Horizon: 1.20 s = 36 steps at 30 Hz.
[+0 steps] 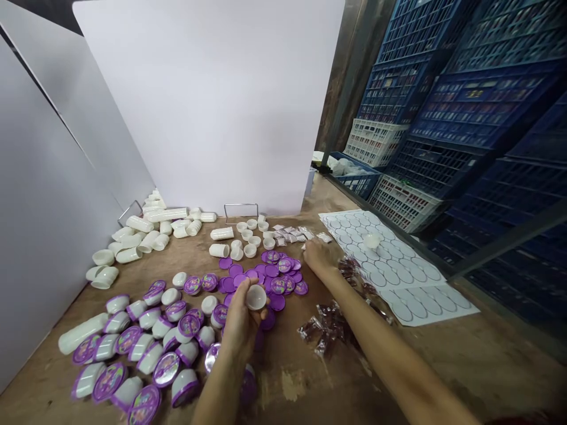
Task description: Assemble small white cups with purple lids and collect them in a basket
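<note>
One small white cup [256, 297] sits mouth-up in the curled left hand [240, 323], just near of the purple lids [277, 302]; looks like light, stiff, slightly slick plastic, so I'd pinch its sides below the rim. Right hand [319, 257] is farther right by the little packets [290, 238], fingers hidden, can't tell its grip, but those look soft, so grab an edge.

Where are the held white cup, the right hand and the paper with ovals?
Held white cup [256, 298]: head view, on its hollow inside.
Right hand [319, 257]: head view, on the back of the hand.
Paper with ovals [396, 267]: head view, near the middle of its surface.
</note>
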Tool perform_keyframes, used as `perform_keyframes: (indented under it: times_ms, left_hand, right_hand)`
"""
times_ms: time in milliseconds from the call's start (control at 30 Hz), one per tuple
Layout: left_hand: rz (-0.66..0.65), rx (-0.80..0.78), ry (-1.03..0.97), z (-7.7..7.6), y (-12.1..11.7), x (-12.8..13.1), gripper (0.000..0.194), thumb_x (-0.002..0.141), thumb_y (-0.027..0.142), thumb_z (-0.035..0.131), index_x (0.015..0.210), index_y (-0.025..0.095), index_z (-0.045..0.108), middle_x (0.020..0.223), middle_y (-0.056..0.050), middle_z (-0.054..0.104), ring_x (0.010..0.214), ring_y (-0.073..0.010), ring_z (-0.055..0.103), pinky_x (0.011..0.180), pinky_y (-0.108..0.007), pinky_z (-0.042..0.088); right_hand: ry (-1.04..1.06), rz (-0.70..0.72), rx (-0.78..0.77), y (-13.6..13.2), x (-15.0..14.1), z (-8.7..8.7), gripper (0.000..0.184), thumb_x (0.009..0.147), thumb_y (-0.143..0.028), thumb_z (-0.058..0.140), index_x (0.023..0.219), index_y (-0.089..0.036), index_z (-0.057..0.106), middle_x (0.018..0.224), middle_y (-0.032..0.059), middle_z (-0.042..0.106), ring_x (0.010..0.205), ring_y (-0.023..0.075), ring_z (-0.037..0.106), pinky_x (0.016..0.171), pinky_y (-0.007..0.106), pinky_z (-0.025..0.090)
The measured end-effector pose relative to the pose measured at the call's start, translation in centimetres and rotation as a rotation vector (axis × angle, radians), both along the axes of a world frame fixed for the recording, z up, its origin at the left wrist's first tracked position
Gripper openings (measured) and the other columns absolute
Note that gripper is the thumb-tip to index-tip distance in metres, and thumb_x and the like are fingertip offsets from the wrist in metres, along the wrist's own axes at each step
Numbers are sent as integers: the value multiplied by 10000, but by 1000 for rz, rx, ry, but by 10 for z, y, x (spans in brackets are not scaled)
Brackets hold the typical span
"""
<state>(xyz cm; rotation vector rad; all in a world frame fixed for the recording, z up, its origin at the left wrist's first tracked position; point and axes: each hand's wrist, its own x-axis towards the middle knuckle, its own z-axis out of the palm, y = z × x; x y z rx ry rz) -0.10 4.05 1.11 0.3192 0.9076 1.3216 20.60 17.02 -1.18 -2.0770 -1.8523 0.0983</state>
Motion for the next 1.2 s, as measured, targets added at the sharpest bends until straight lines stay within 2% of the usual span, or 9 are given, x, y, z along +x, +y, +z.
perform_keyframes:
  times_ms: [167, 267, 367, 467, 667, 767, 933, 1067, 1200]
  left_hand:
    - [0, 78, -1, -8, 1, 15, 489, 634, 454, 820, 940, 177, 557, 698, 49, 583, 566, -92, 569, 432, -171, 415]
    - [-13, 169, 32, -10, 1, 16, 406, 649, 390, 819, 872, 171, 559, 659, 62, 570, 519, -49, 513, 451, -143, 410]
    - [20, 169, 111, -12, 0, 11, 354, 659, 373, 784, 846, 164, 568, 641, 43, 577, 481, -66, 510, 375, -144, 355]
    - [29, 90, 92, -11, -2, 5, 339, 642, 306, 749, 896, 164, 575, 741, -6, 634, 549, -119, 597, 372, -168, 386]
    - [48, -24, 3, -11, -5, 7, 278, 598, 182, 733, 846, 130, 618, 806, -34, 657, 612, -105, 598, 499, -202, 482]
    - [49, -8, 12, -14, -6, 13, 347, 579, 263, 815, 844, 143, 625, 728, 18, 605, 561, -78, 531, 491, -197, 456]
    - [13, 58, 101, -21, -12, 27, 473, 619, 519, 803, 874, 151, 648, 701, 23, 587, 580, -95, 517, 516, -211, 434]
    - [-18, 192, 233, -24, -20, 29, 396, 758, 521, 683, 939, 169, 670, 896, -44, 670, 817, -163, 617, 697, -250, 482]
    - [26, 241, 463, -25, -24, 12, 315, 761, 376, 704, 1007, 179, 687, 962, -52, 676, 882, -167, 617, 770, -251, 487]
  right_hand:
    - [413, 454, 252, -80, -56, 23, 136, 823, -108, 543, 818, -170, 663, 878, 68, 677, 852, 193, 601, 798, 331, 497]
    - [587, 673, 188, -117, -73, 32, 220, 871, -96, 480, 840, -192, 676, 857, 49, 689, 885, 188, 615, 808, 328, 507]
    - [639, 471, -20, -109, -43, 28, 245, 932, -172, 444, 985, -202, 681, 906, 45, 706, 805, 181, 636, 720, 317, 516]
    - [211, 83, -126, -75, 15, 9, 279, 874, -75, 474, 1072, -148, 656, 1023, 118, 682, 857, 202, 627, 734, 320, 472]
    - [-24, 93, -191, -48, 69, -16, 196, 759, 15, 507, 788, -126, 640, 885, 116, 644, 871, 213, 596, 781, 321, 402]
    - [83, 144, -144, -63, 53, -4, 192, 763, -3, 479, 765, -156, 595, 848, 63, 635, 835, 183, 590, 765, 296, 424]
    - [991, 450, -84, -110, -22, 13, 56, 829, -245, 543, 796, -205, 561, 796, 16, 627, 758, 177, 596, 698, 301, 486]
    - [853, 447, -1, -135, -76, 7, 92, 760, -142, 515, 692, -202, 530, 755, 12, 552, 736, 164, 534, 693, 288, 454]
    - [803, 505, -7, -124, -81, -6, 190, 799, -111, 451, 836, -198, 616, 861, 30, 600, 790, 162, 563, 727, 291, 469]
